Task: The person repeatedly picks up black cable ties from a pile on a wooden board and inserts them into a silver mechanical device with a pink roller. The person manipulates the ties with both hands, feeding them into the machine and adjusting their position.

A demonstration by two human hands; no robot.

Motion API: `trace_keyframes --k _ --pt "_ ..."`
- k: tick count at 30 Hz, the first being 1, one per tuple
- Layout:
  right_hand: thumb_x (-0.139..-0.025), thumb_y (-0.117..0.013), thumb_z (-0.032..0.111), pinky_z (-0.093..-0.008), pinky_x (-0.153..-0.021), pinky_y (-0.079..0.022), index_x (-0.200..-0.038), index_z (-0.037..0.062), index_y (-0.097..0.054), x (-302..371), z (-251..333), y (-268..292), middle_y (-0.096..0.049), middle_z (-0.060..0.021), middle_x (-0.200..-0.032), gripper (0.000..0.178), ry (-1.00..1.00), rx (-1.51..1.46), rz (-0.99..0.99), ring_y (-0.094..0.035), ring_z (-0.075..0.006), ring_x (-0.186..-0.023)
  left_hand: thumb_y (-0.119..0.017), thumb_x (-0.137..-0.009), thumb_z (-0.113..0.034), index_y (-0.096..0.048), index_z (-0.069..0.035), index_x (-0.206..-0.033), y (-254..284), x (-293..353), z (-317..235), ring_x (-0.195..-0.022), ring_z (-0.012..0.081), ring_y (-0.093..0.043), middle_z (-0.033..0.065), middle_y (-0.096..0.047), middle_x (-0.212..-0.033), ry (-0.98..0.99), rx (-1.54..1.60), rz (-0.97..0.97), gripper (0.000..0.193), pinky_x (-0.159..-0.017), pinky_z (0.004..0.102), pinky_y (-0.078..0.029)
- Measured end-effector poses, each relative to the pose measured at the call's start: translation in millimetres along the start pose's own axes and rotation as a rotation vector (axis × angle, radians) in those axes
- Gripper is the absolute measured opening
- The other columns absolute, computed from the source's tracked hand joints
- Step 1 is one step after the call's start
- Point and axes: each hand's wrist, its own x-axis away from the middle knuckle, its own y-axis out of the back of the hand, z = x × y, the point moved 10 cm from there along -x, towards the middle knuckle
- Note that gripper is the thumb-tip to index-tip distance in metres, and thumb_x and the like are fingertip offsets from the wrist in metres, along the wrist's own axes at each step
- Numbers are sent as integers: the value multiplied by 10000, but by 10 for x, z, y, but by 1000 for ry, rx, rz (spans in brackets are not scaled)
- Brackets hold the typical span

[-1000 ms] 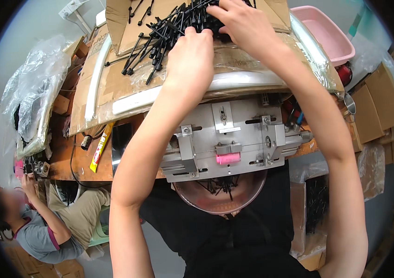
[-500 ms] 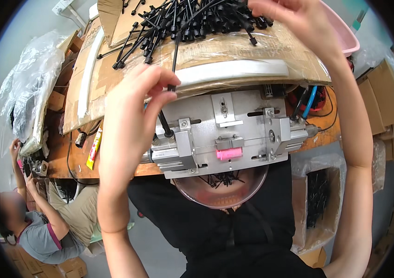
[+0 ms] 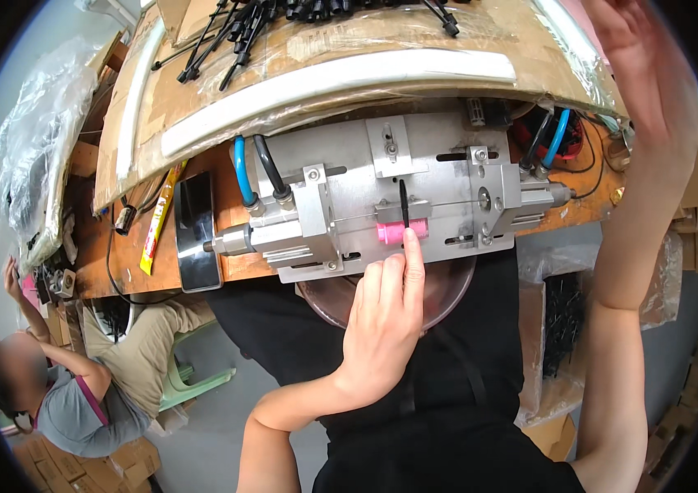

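Observation:
My left hand (image 3: 386, 316) reaches over the front of a metal fixture plate (image 3: 439, 156). Its index finger lies straight on the near end of a short black plastic rod (image 3: 404, 197), while the other fingers curl under. Upright in the picture, the rod crosses a small metal block (image 3: 390, 209) and a pink cylindrical piece (image 3: 391, 233) mid-plate. The thumb is hidden. At the upper right edge, my right hand (image 3: 640, 70) is raised beside the cardboard, somewhat blurred, its fingers stretched out with nothing visible in them.
Many black plastic rods with thicker ends (image 3: 316, 10) lie on the cardboard (image 3: 299, 53) behind the fixture. A clear bowl (image 3: 447, 287) sits under the plate's front edge. Left of the fixture are a phone (image 3: 198, 234) and a yellow tube (image 3: 161, 220). A co-worker (image 3: 78, 403) sits at left.
My left hand has come down from the cardboard's edge to the plate's middle, and a black rod now lies over the pink piece. My right hand has moved right, away from the rod pile.

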Motion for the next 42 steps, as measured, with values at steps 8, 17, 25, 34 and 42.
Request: trace_keyframes --k 8,17,25,34,42 --pt "-850 -639 -3 -243 -628 -498 -1195 -53 -597 1366 200 -372 -685 -150 -991 350 64 412 257 -607 -152 -696 -602 -738 43 -433 105 -1382 148 -113 80 -918 253 -528 129 -519 -994 -43 32 84 669 -832 326 -485" --pt "-704 -742 -120 -324 -588 -510 -1327 -75 -545 2509 -533 -919 -632 -119 -782 655 21 712 483 -609 -220 -635 -542 -856 77 -576 27 -944 1161 -1827 766 -842 352 -625 214 -608 -848 -129 -63 -595 106 -787 404 -507" --pt "-779 -735 13 -322 -539 -476 -1337 -44 -547 2459 -596 -1040 -569 -71 -713 591 -53 786 576 -589 -194 -604 -538 -786 146 -578 10 -948 1191 -1900 1090 -822 329 -610 176 -594 -816 -100 167 -410 215 -799 386 -509" --pt "-887 -698 180 -275 -522 -454 -1097 17 -638 653 -347 -823 -659 -83 -831 272 331 1283 282 -602 -156 -632 -633 -831 43 -647 -27 -1059 1188 -1282 1022 -778 176 -581 88 -615 -902 -137 175 -165 239 -749 293 -471" --pt "-883 -637 148 -254 -554 -447 -973 50 -660 74 -561 -759 -645 -61 -725 136 -309 1076 485 -584 -118 -634 -642 -730 52 -526 84 -1341 708 -184 323 -748 200 -543 63 -560 -861 -47 89 -264 623 -723 320 -468"
